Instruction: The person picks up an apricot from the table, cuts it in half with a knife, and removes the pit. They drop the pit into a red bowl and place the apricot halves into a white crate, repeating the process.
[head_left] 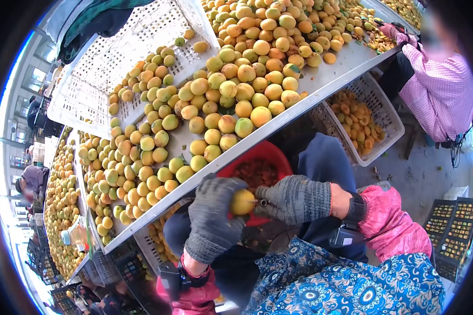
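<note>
We have the yellow fruit (242,202) between the hands, near the worktop (326,79) edge and the red tub (277,153): left hand (211,218) curled round it, right hand (298,198) closed narrow on a small metal tool (263,202), type too small to tell. Best to grip snug but light so we don't bruise the flesh, with left fingertips off the tool's line and right-hand strokes short and controlled.

The gloved left hand (213,218) holds a yellow-orange fruit (242,202), its edges somewhat blurred.
</note>
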Motion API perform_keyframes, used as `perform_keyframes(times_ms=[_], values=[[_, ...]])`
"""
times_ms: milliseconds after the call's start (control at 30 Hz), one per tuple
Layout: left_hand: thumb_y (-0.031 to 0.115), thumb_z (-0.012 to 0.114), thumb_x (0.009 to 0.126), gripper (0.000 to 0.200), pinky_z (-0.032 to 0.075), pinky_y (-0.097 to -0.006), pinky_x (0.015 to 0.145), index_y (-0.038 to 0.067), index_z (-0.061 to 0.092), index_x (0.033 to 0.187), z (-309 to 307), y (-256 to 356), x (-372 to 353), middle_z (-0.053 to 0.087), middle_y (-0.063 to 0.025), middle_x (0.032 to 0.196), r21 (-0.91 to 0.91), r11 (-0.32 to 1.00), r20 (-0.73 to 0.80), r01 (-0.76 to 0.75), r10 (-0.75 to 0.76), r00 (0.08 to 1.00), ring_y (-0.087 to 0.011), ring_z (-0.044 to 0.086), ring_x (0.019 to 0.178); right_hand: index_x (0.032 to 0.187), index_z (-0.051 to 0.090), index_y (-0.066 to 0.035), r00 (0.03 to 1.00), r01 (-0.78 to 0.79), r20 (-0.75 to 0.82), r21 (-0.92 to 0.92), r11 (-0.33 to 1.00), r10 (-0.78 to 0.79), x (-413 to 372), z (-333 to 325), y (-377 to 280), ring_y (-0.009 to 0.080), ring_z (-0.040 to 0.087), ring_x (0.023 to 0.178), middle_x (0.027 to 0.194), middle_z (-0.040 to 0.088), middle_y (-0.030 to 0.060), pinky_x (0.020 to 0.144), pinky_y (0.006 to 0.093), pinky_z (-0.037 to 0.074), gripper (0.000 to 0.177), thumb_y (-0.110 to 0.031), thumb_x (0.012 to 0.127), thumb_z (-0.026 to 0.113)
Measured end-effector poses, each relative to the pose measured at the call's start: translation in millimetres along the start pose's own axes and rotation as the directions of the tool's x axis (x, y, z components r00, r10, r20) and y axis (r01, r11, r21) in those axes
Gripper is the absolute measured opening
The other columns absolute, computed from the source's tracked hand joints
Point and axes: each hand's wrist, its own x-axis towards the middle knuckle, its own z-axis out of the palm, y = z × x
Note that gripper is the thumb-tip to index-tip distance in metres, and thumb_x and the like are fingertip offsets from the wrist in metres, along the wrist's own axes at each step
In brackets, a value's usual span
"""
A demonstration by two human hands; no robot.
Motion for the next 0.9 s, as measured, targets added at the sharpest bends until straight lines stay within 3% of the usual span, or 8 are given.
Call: perform_keyframes(times_ms=[67,133,167,300,400,533,667,900], values=[[0.003,0.077,0.056,0.06,0.048,-0.0394,0.089,0.008,0.058,0.113,10.3,-3.8,-12.5,0.061,-0.0131,0.105,-0.214,0.969,-0.102,0.127,-0.151,0.983,-0.0342,0.06,0.099,0.097,0.057,-0.004,0.992,-0.02,-0.121,0.049,0.999,0.026,0.1,2.9,-0.1,0.0385,0.062,0.062,0.065,0.059,0.019,0.055,0.0496,0.048,0.031,-0.035,0.092,0.053],[0.007,0.078,0.066,0.06,0.047,-0.0344,0.092,0.003,0.054,0.121,17.0,3.8,-24.2,0.061,-0.0107,0.112,-0.731,0.628,-0.081,0.266,-0.467,0.88,-0.0246,0.059,0.105,0.096,0.057,-0.003,0.957,0.067,-0.288,0.08,0.995,-0.041,-6.1,8.1,-3.2,0.0383,0.061,0.06,0.064,0.058,0.02,0.053,0.0485,0.047,0.033,-0.035,0.093,0.051],[0.015,0.075,0.078,0.057,0.045,-0.0308,0.093,-0.003,0.05,0.126,18.8,10.6,-28.8,0.059,-0.0106,0.117,-0.871,0.431,0.006,0.235,-0.47,0.883,-0.0168,0.056,0.108,0.095,0.054,-0.003,0.898,0.214,-0.392,-0.001,0.977,-0.198,-6.9,13.1,-2.2,0.039,0.06,0.058,0.06,0.056,0.0201,0.052,0.0478,0.046,0.032,-0.034,0.094,0.051],[0.02,0.069,0.085,0.046,0.047,-0.0307,0.088,-0.005,0.054,0.121,37.2,30.8,-46.1,0.064,-0.0096,0.107,-0.846,0.426,0.001,0.32,-0.599,0.801,-0.0163,0.059,0.098,0.098,0.053,-0.003,0.945,0.116,-0.316,0.093,0.989,-0.081,-10.8,22.9,-8.4,0.038,0.061,0.057,0.06,0.057,0.0178,0.052,0.0473,0.047,0.028,-0.031,0.092,0.053],[0.015,0.075,0.076,0.045,0.05,-0.0339,0.083,-0.003,0.057,0.114,44.3,34.0,-43.6,0.066,-0.0149,0.101,-0.651,0.677,-0.206,0.343,-0.593,0.779,-0.0253,0.064,0.093,0.102,0.05,-0.003,0.92,0.22,-0.335,0.013,0.975,-0.203,-11.6,27.1,-4.7,0.0366,0.062,0.057,0.06,0.058,0.0164,0.051,0.0466,0.047,0.029,-0.029,0.091,0.055],[0.015,0.079,0.071,0.049,0.05,-0.0368,0.083,0.0,0.056,0.113,43.1,25.5,-45.8,0.064,-0.0175,0.101,-0.469,0.83,-0.254,0.301,-0.453,0.855,-0.0302,0.065,0.094,0.115,0.049,-0.005,0.968,0.072,-0.243,0.008,0.997,-0.068,-12.7,34.3,-3.8,0.0362,0.061,0.055,0.061,0.059,0.017,0.049,0.0456,0.046,0.036,-0.03,0.09,0.057],[0.016,0.079,0.073,0.049,0.051,-0.036,0.081,0.001,0.056,0.113,51.5,21.9,-45.7,0.065,-0.0174,0.098,-0.56,0.756,-0.196,0.34,-0.52,0.831,-0.0286,0.066,0.092,0.139,0.035,-0.01,0.973,-0.078,-0.213,0.035,0.996,0.084,-15.7,30.3,-22.6,0.0361,0.062,0.057,0.069,0.062,0.0182,0.05,0.0452,0.048,0.059,-0.027,0.088,0.059],[0.017,0.075,0.078,0.046,0.053,-0.0332,0.078,0.0,0.056,0.116,70.0,11.8,-56.2,0.068,-0.017,0.094,-0.615,0.664,-0.062,0.426,-0.579,0.813,-0.0248,0.068,0.087,0.148,0.023,-0.014,0.99,-0.07,-0.114,0.136,0.988,0.086,-15.5,36.7,-9.5,0.0367,0.066,0.071,0.086,0.064,0.0225,0.062,0.0426,0.052,0.074,-0.018,0.085,0.062]])
